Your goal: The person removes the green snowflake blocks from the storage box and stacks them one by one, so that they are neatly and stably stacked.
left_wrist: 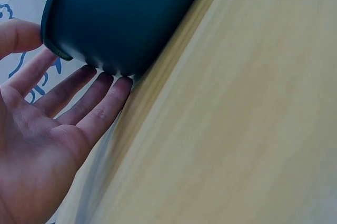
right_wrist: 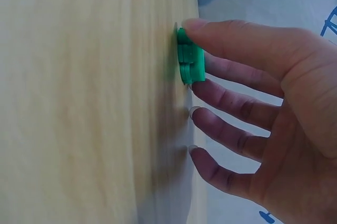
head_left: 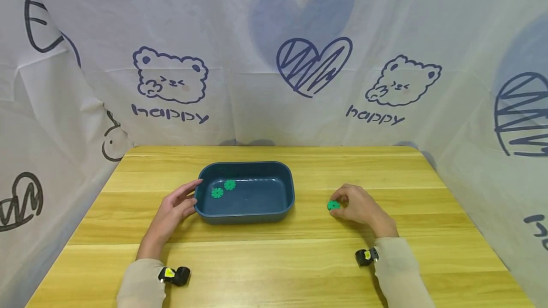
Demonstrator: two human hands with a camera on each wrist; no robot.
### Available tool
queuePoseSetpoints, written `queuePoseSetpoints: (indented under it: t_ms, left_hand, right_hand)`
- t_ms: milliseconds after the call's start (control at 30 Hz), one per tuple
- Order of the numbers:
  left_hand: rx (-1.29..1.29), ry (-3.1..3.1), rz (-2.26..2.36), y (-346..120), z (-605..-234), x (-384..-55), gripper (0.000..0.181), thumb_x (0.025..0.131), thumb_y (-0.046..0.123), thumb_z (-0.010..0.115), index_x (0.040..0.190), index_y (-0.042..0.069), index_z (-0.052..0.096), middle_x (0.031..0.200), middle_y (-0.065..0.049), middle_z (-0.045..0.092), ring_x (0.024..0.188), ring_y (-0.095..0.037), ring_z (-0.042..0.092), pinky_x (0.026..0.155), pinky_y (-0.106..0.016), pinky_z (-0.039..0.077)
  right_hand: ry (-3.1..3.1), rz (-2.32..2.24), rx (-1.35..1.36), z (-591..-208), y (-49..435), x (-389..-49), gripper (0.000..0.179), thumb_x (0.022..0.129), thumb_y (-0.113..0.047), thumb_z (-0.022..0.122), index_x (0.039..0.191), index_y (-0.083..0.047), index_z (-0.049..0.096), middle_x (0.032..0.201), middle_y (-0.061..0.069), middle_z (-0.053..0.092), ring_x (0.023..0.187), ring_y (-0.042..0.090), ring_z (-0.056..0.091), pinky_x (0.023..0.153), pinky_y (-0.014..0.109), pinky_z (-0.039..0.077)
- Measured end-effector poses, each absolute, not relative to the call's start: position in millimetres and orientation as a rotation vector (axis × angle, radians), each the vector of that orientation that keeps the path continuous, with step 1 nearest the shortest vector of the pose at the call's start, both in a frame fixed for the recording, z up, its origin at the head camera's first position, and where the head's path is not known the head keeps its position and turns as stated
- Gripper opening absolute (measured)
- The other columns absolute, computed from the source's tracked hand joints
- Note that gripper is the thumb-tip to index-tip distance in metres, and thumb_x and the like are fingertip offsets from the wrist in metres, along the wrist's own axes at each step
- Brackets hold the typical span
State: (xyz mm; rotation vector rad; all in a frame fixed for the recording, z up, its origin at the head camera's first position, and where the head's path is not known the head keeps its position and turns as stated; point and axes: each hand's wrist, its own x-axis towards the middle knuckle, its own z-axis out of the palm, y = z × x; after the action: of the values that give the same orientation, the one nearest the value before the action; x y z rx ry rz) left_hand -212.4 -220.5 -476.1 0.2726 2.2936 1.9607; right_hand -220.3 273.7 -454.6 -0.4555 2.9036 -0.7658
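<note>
2 “happy” prints on cloth

- Your left sleeve is plain beige, lightly creased.
- Your right sleeve is the same beige, its cuff ending near the wrist.
- Your left wrist camera is black and rounded, with a yellow label.
- Your right wrist camera is likewise black, with a yellow patch.

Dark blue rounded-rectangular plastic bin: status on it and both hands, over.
Left hand against left end of dark blue plastic bin. Right hand pinching green notched disc, right of bin. Two more green discs inside; bin's right wall stands between.
</note>
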Motion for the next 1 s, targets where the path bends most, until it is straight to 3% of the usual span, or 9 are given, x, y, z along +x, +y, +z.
queuePoseSetpoints:
  t_ms: [200, 533, 1000]
  left_hand:
    - [0.272, 2.292, 1.964, -219, -476, -213, 0.050, 0.107, 0.013, 0.051, 0.156, 0.008, 0.045, 0.163, -0.020, 0.040, 0.124, 0.002, 0.059, 0.094, -0.015, 0.056]
    - [0.274, 2.269, 1.983, -220, -477, -214, 0.050, 0.107, 0.013, 0.051, 0.156, 0.005, 0.043, 0.162, -0.023, 0.039, 0.124, 0.002, 0.060, 0.093, -0.015, 0.056]
    - [0.286, 2.252, 1.990, -220, -477, -214, 0.050, 0.108, 0.016, 0.051, 0.156, 0.004, 0.042, 0.163, -0.024, 0.037, 0.124, 0.003, 0.059, 0.093, -0.015, 0.056]
  right_hand:
    - [2.889, -0.816, -0.424, -450, 277, -218, 0.045, 0.087, -0.026, 0.084, 0.125, -0.005, 0.072, 0.114, 0.008, 0.071, 0.098, 0.024, 0.061, 0.087, 0.043, 0.055]
    - [2.939, -0.972, -0.545, -437, 267, -226, 0.029, 0.099, -0.024, 0.070, 0.121, -0.005, 0.073, 0.119, 0.010, 0.072, 0.098, 0.023, 0.066, 0.084, 0.039, 0.057]
    - [2.879, -1.115, -0.709, -420, 201, -252, 0.024, 0.096, -0.021, 0.073, 0.116, -0.007, 0.075, 0.114, 0.009, 0.076, 0.093, 0.020, 0.068, 0.077, 0.029, 0.056]
